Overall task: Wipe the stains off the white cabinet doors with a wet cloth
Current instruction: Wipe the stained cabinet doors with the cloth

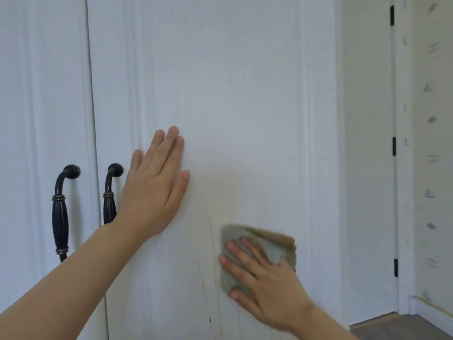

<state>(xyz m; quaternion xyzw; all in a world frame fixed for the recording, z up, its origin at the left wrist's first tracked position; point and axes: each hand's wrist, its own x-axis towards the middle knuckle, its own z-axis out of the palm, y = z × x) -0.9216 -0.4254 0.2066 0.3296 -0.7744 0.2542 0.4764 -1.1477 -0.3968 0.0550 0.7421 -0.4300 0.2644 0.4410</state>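
The step in hand is scrubbing the brownish run-marks (pixel 212 251) off the right-hand white panelled cabinet door (pixel 232 94). To do it well, the person should press evenly through flat fingers, follow each streak down its length, and turn the cloth to a clean face, since its upper edge already looks soiled brown.

Going left to right: two dark, fluted metal pull handles (pixel 60 212) sit at nine o'clock, one on each door. Beside them the left hand (pixel 157 185) lies released and flat on the door, fingers straight and pointing toward twelve o'clock, apparently bracing the door.

At five o'clock the right hand (pixel 259 278) presses the folded grey-green wet cloth (pixel 255 251) against the door with spread, straight fingers pointing toward ten o'clock. The streaks lie just left of it, running down toward six o'clock.
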